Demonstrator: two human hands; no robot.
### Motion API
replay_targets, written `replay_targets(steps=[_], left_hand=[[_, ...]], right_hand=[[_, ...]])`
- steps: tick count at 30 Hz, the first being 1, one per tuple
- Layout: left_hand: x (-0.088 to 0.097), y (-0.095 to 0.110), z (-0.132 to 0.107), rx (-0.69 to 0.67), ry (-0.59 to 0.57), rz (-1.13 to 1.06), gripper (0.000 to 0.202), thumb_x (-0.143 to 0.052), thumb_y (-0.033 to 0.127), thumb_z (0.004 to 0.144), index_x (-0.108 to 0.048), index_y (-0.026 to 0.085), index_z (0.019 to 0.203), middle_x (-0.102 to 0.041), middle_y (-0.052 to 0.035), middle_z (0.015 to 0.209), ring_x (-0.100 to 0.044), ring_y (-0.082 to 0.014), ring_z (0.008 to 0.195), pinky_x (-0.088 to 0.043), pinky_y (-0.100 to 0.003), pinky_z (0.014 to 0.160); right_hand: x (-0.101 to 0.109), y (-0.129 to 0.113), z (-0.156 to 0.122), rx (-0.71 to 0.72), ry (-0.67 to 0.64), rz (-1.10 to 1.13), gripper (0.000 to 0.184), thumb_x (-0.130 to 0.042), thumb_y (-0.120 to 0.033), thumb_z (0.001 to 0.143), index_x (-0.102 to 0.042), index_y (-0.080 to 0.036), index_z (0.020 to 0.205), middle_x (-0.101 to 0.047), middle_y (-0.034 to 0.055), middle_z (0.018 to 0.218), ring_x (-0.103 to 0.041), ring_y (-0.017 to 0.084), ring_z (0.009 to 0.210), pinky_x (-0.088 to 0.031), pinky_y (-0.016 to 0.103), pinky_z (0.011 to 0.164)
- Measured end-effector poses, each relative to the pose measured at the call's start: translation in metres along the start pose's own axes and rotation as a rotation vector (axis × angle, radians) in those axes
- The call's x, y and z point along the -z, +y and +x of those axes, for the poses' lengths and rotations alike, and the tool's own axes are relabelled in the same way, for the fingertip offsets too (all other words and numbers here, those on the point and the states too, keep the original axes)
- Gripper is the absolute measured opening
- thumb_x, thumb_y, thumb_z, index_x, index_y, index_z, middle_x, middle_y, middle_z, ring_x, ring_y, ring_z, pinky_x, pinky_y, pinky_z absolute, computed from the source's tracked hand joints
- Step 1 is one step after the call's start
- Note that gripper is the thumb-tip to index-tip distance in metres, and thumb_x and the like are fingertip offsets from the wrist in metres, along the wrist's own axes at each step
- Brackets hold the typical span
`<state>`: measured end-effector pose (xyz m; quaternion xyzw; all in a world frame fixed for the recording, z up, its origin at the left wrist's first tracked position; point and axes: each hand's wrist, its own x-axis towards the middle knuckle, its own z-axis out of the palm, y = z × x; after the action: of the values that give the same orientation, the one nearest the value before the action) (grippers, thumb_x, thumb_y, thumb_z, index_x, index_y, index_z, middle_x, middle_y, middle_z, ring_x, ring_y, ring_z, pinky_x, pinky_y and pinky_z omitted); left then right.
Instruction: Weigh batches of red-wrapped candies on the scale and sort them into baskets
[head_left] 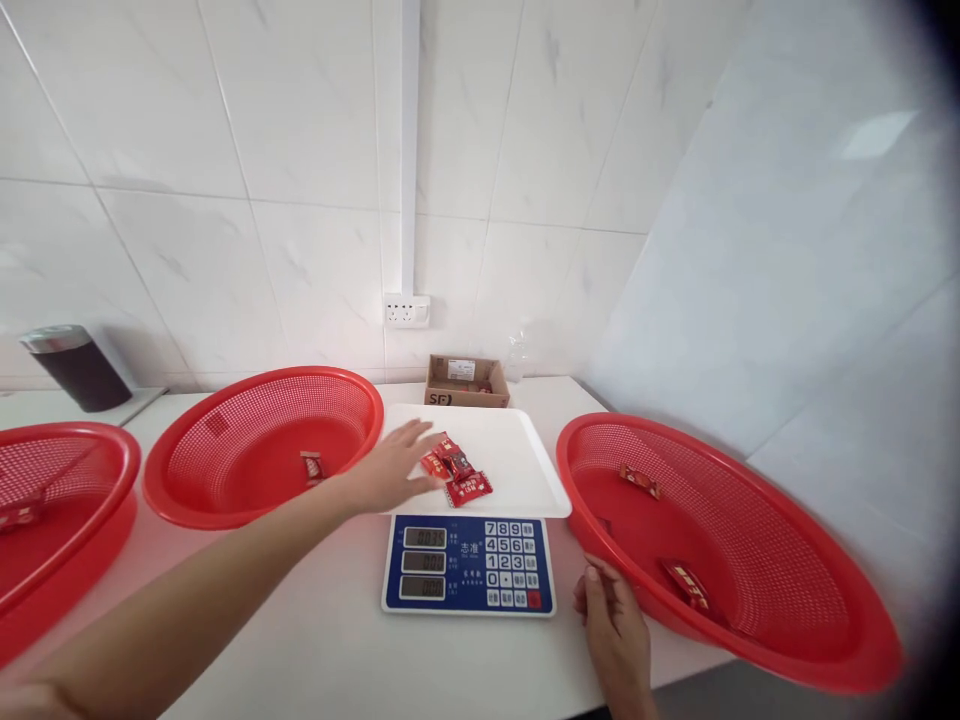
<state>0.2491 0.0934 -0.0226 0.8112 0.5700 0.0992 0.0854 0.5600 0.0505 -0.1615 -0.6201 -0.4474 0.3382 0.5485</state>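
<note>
Sitting at left edge, basket: red mesh leftmost basket (82,455), cut by frame; a red packet (21,512) inside.
Canister: dark canister (90,375), silver lid, left of frame behind the baskets; tilt likely lens stretch.
Left-centre basket: second basket (262,450), one wrapped packet (312,468) on its floor; set close to the tray, presumably for short reach.
Left hand: left hand (390,470), centre, over the tray's left side, fingers spread apart, thumb nearest the packets; contact, cannot tell. Spread looks suited to loose small pieces.
Tray packets: red wrapped packets (470,488), mid-frame, overlapping pile on the white tray (525,480); on it so the scale bears them, I'd judge.
Scale: blue-panelled scale (469,590), lower centre, keypad and displays toward wearer, probably for easy reading; digits too faint to trust.
Box: cardboard box (469,397), behind the tray, near the wall.
Right hand: right hand (615,630), lower right of centre, by the basket rim; fingers curled, thumb close; pinching anything, cannot tell.
Right basket: right-hand basket (795,540), packets inside.
</note>
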Motion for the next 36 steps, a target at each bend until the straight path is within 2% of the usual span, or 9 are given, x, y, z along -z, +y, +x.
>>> replay_targets(steps=[3,7,10,13,18,21,25,30,36], left_hand=[[-0.023,0.019,0.025,-0.079,-0.116,-0.016,0.080,-0.040,0.071,0.078,-0.028,0.027,0.143,-0.019,-0.0114,0.155,-0.012,-0.0342,0.142,-0.022,-0.054,0.110],[-0.038,0.030,0.046,-0.146,-0.070,0.076,0.075,-0.038,0.073,0.076,-0.043,0.025,0.134,-0.042,-0.0127,0.142,-0.028,-0.0352,0.135,-0.031,-0.053,0.103],[-0.039,0.032,0.054,-0.141,0.011,0.122,0.059,-0.039,0.066,0.081,-0.055,0.022,0.118,-0.057,-0.0127,0.122,-0.043,-0.0317,0.120,-0.038,-0.048,0.095],[-0.038,0.031,0.060,-0.115,0.061,0.160,0.048,-0.039,0.058,0.085,-0.060,0.020,0.105,-0.061,-0.0140,0.109,-0.049,-0.0308,0.109,-0.041,-0.047,0.088],[-0.039,0.027,0.067,-0.067,0.090,0.159,0.036,-0.043,0.048,0.085,-0.058,0.018,0.097,-0.062,-0.0144,0.102,-0.052,-0.0296,0.101,-0.047,-0.040,0.074],[-0.039,0.023,0.069,-0.042,0.124,0.123,0.028,-0.048,0.045,0.084,-0.056,0.019,0.093,-0.062,-0.0119,0.101,-0.053,-0.0278,0.102,-0.047,-0.038,0.074],[-0.025,0.016,0.068,0.040,0.231,0.047,0.026,-0.044,0.046,0.087,-0.053,0.021,0.090,-0.061,-0.0072,0.099,-0.054,-0.0218,0.097,-0.047,-0.033,0.074],[0.018,-0.012,0.049,0.204,0.357,0.032,0.033,-0.036,0.049,0.088,-0.051,0.021,0.091,-0.060,-0.0074,0.099,-0.054,-0.0221,0.096,-0.045,-0.032,0.072],[0.055,-0.060,0.002,0.425,0.295,0.132,0.039,-0.033,0.051,0.087,-0.054,0.019,0.092,-0.061,-0.0125,0.100,-0.055,-0.0293,0.099,-0.046,-0.038,0.068]], right_hand=[[0.001,0.003,0.000,0.020,0.002,0.007,0.061,-0.053,-0.072,0.068,-0.057,-0.017,0.094,-0.055,-0.0016,0.059,-0.053,0.016,0.055,-0.046,0.028,0.053],[0.001,0.005,-0.001,0.039,-0.008,-0.005,0.059,-0.051,-0.071,0.070,-0.057,-0.017,0.094,-0.054,-0.0021,0.057,-0.052,0.015,0.054,-0.046,0.028,0.053],[0.000,0.007,-0.001,0.042,-0.018,0.011,0.059,-0.051,-0.071,0.070,-0.057,-0.017,0.093,-0.054,-0.0020,0.057,-0.052,0.015,0.053,-0.045,0.028,0.051],[0.000,0.008,0.000,0.042,-0.022,0.027,0.057,-0.052,-0.070,0.070,-0.057,-0.018,0.092,-0.054,-0.0019,0.058,-0.052,0.015,0.053,-0.045,0.027,0.050],[0.001,0.008,0.000,0.055,-0.021,0.031,0.058,-0.052,-0.071,0.070,-0.057,-0.017,0.091,-0.053,-0.0023,0.057,-0.051,0.015,0.052,-0.044,0.027,0.049],[0.001,0.008,0.000,0.045,-0.030,0.032,0.060,-0.052,-0.072,0.069,-0.056,-0.017,0.092,-0.053,-0.0022,0.057,-0.051,0.015,0.053,-0.045,0.027,0.050],[0.002,0.007,0.000,0.034,-0.036,0.031,0.060,-0.051,-0.072,0.070,-0.057,-0.017,0.094,-0.052,-0.0025,0.057,-0.051,0.015,0.053,-0.044,0.027,0.049],[0.001,0.007,-0.001,0.044,-0.030,0.056,0.059,-0.052,-0.071,0.070,-0.058,-0.017,0.094,-0.053,-0.0020,0.058,-0.052,0.015,0.053,-0.043,0.027,0.047],[0.001,0.008,0.000,0.039,-0.029,0.078,0.058,-0.054,-0.071,0.068,-0.057,-0.018,0.092,-0.053,-0.0026,0.057,-0.051,0.015,0.053,-0.045,0.027,0.049]])
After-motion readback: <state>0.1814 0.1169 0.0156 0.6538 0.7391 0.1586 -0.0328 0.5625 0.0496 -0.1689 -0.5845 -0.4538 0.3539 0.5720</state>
